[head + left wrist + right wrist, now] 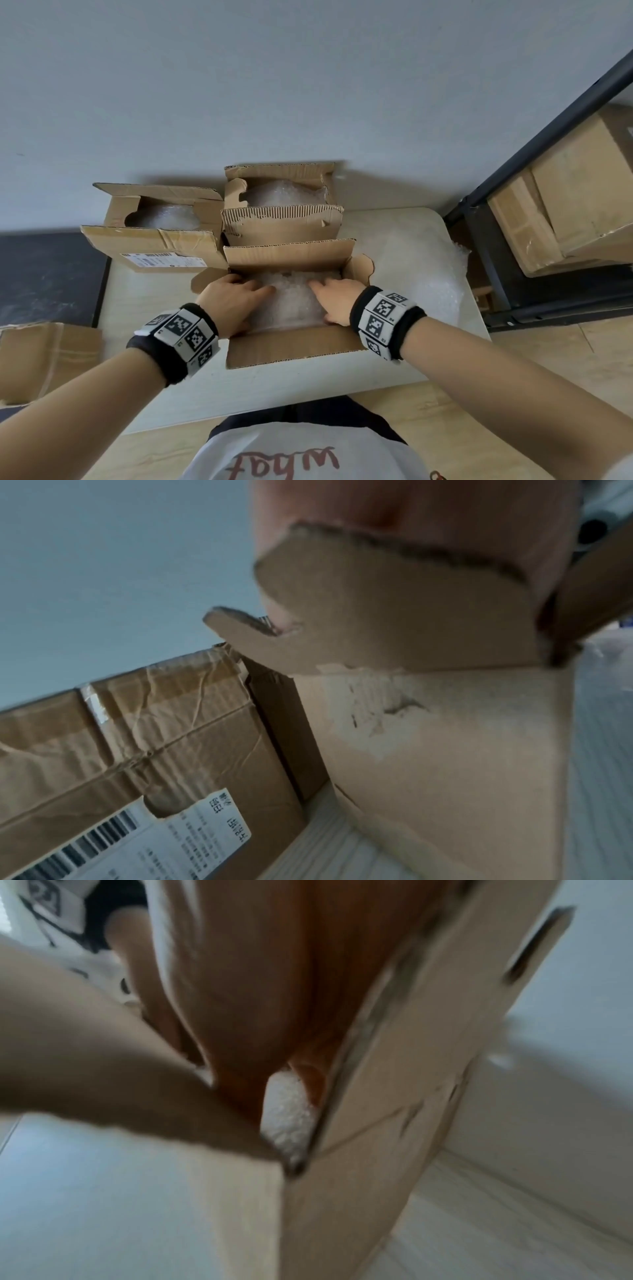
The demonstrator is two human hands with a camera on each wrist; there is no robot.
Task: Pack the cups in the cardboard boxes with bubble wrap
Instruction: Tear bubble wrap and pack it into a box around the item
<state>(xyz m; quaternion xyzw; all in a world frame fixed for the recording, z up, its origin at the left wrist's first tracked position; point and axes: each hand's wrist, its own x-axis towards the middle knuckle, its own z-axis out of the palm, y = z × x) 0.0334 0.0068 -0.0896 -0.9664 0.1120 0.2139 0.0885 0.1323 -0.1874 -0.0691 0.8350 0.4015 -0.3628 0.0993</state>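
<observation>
The bubble wrap (pixel 294 301) is being pressed down inside the nearest box (pixel 294 346), at the table's (pixel 394 370) near edge, by the left hand (pixel 233 301) and right hand (pixel 337 298), fingers laid pretty flat. No cup is being shown, so can't tell where it is.

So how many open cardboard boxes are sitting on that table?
3: the nearest box under both hands, one box behind it, and the labelled box back left. Others sit off the table.
</observation>
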